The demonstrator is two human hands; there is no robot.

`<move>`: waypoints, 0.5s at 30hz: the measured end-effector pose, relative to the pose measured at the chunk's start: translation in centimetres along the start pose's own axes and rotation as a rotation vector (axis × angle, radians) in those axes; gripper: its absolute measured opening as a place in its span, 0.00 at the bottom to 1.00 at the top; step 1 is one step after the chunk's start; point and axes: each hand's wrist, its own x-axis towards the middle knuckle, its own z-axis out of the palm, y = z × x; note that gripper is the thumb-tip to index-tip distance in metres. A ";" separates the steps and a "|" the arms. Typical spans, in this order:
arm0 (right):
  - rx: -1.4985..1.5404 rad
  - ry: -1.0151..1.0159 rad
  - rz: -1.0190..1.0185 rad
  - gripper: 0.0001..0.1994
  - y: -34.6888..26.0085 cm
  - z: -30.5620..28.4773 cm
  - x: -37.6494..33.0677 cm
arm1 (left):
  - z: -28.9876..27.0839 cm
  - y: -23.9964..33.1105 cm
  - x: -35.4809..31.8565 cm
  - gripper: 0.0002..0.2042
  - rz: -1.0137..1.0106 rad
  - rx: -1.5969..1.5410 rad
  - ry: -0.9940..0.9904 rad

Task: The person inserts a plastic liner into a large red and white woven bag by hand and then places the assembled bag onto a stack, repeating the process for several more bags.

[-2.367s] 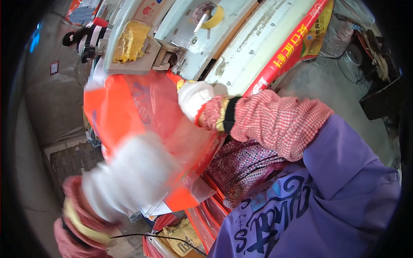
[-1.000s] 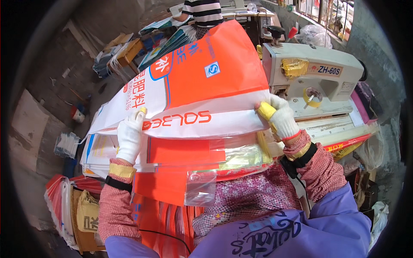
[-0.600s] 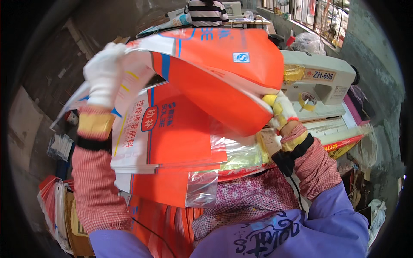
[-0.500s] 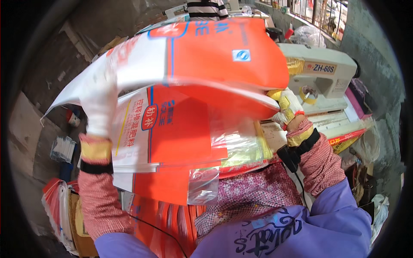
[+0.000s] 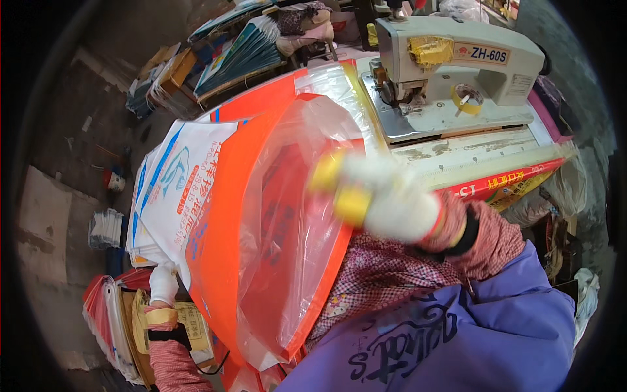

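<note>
A large orange and white plastic sack (image 5: 222,268) lies slanted across my lap and the table. Its mouth gapes toward me, and a clear inner liner (image 5: 261,287) shows inside. At the sack's lower left edge, my left hand (image 5: 163,282), in a white glove, is closed on the border, its fingertips partly hidden. My right hand (image 5: 385,202), gloved in white with yellow finger coverings, passes over the right side of the mouth. Motion smears its fingers, so its grip is unclear. Under the sack, more printed sacks (image 5: 147,215) are stacked.
A pale sewing machine (image 5: 457,65) stands at the back right, with a yellow tape roll (image 5: 467,99) on its bed. Folded sacks in bundles (image 5: 238,59) are piled at the back left. Beside my left forearm stands a brown cardboard box (image 5: 134,330). Patterned cloth (image 5: 372,274) covers my lap.
The raised sack has come down toward me and its mouth now gapes. My left hand has dropped to the lower left; my right hand has moved nearer and left. The view has shifted.
</note>
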 end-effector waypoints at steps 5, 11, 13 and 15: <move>-0.570 0.076 0.466 0.17 5.6 -2.8 4.1 | -8.8 4.0 5.7 0.18 0.103 -0.582 -0.032; -0.523 -0.265 0.431 0.10 5.8 -1.3 1.7 | -16.1 16.4 19.3 0.21 0.633 -0.748 -0.044; -0.560 -0.274 0.317 0.08 5.3 -1.0 1.1 | -14.3 18.9 22.9 0.22 0.686 -0.981 -0.301; -0.583 -0.286 0.285 0.08 4.1 -0.8 0.6 | -4.0 16.8 26.7 0.24 0.640 -1.057 -0.378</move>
